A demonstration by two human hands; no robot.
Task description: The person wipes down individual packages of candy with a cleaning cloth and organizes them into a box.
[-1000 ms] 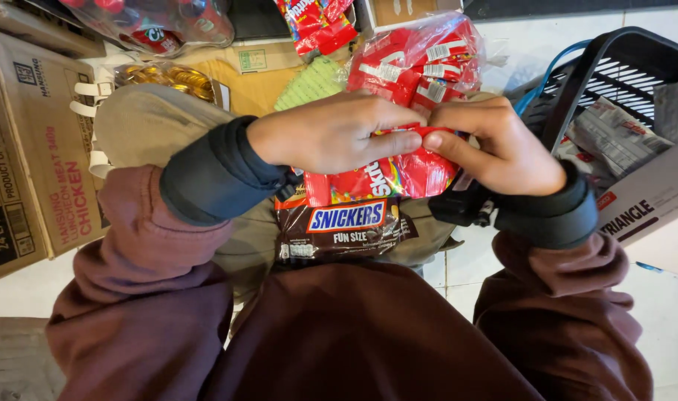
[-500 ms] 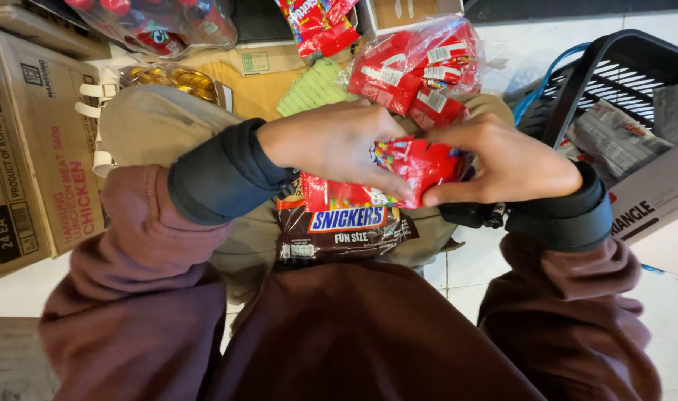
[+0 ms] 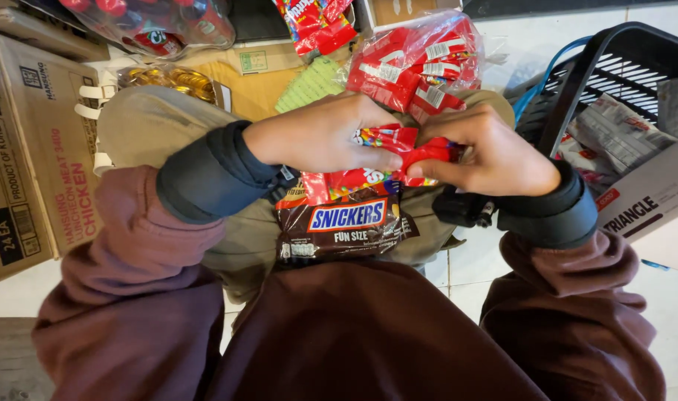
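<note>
The red candy bag (image 3: 398, 148) sits between both hands above the person's lap, its top edge bunched and twisted where the fingers meet. Judging from how it lies, the bag looks still sealed or only just starting to give: no torn strip hangs loose and no sweets have spilled, so the opening, if that is the work in hand, seems barely begun. Whether a small tear has started under the fingers cannot be told

The left hand (image 3: 324, 137) comes in from the left with its fingers curled over the bag's upper edge, thumb pressed along the front, closed tight on the wrapper. The right hand (image 3: 495, 152) meets it from the other side, thumb and forefinger pinching the same red edge, knuckles up, wrist bent inward. Both forearms in dark cuffs and maroon sleeves angle toward each other

Just below the red bag, touching it, a brown candy bag (image 3: 346, 226) rests on the lap. Behind the hands lies a clear bag of red packets (image 3: 421, 59). A black basket (image 3: 614, 82) stands to the right, a cardboard box (image 3: 27, 148) to the left
</note>
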